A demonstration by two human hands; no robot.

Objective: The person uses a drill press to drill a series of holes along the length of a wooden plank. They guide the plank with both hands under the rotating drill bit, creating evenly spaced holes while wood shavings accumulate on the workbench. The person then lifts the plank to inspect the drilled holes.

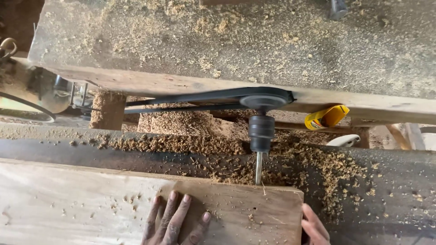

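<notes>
While my left hand [175, 220] presses flat, fingers spread, on the wooden board [150, 204], I see the board's long axis running left to right, its far edge meeting the drill bit [258, 168] under the black chuck [261, 132]. My right hand [315, 224] cups the board's end, nearer the bit. Beyond, a yellow clamp handle [327, 117] lies unlabelled.

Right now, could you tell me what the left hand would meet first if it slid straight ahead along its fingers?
Probably the steel drill bit at the far edge of the pale wooden board under the left hand; depth is unclear.
</notes>
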